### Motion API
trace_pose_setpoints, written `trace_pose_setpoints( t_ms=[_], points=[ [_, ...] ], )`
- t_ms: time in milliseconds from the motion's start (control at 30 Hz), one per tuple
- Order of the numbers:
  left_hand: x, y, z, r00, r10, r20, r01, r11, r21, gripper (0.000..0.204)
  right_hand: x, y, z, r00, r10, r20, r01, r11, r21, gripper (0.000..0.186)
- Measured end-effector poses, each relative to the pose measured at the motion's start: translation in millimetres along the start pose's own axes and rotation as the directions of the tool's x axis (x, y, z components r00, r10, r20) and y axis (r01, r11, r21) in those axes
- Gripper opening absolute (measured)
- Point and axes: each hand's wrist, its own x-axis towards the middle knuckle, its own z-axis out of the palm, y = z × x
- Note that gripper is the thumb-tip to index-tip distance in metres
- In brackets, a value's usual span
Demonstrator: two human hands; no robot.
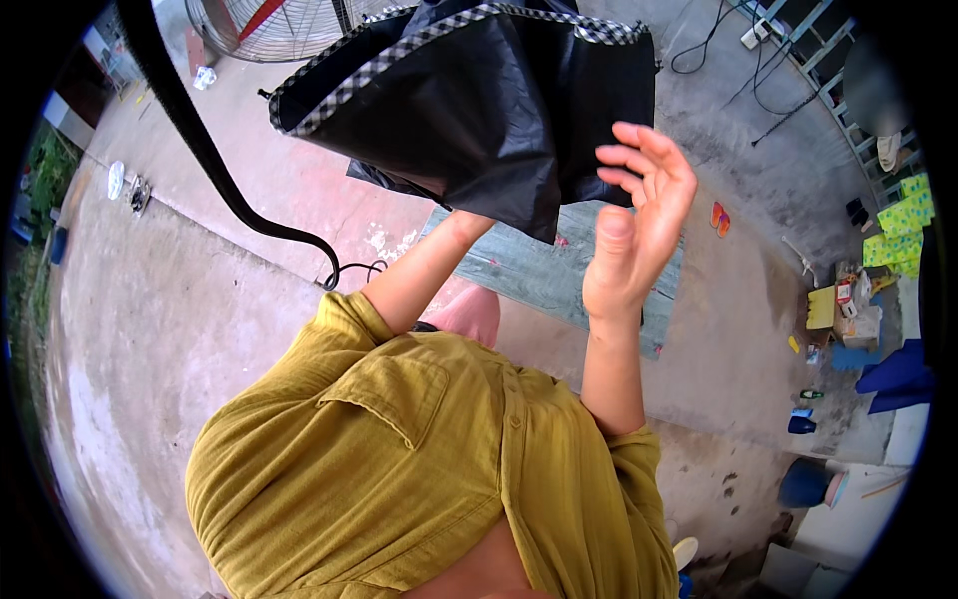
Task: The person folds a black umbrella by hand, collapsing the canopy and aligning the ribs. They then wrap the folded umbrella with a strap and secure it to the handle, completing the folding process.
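Observation:
A black, shiny, bag-like cloth [439,130] with black-and-white checked trim hangs spread out at the top of the head view. Its trimmed mouth gapes toward the upper left, and small dark tips stick out at its edge. My left hand [473,222] goes up under the cloth; only the wrist shows, and the fingers are hidden. Beside the cloth's right side, my right hand [644,215] is raised and open. Its fingers are apart and slightly curled, with the fingertips close to the fabric; whether they touch it I cannot tell.
Below the cloth is a grey-blue, wood-patterned table [539,270], with a pink thing [471,313] near my body. A large fan [284,25] stands at the back left. A black hose-like strap [215,170] hangs at left. Boxes and odds and ends [853,314] line the right.

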Motion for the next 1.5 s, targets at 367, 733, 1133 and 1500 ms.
trace_pose_setpoints(
  t_ms=[367,733,1133,1500],
  points=[
    [-20,18,-58,0.973,-0.064,-0.222,0.042,0.994,-0.1,0.037,20,-24,-8,0.98,0.199,-0.001,-0.198,0.97,-0.139,0.013],
    [-17,27,-115,0.999,-0.03,0.03,0.033,0.994,-0.105,0.039,164,4,42,0.262,0.201,0.944,0.284,0.919,-0.274,0.012],
    [0,13,-146,0.987,-0.013,-0.163,0.006,0.999,-0.044,0.043,115,-16,98,0.896,-0.439,0.06,0.436,0.849,-0.297,0.029],
    [9,-28,-132,0.991,-0.128,-0.049,0.121,0.984,-0.132,0.055,-27,31,124,0.988,0.142,-0.061,-0.154,0.918,-0.364,0.051]
  ],
)
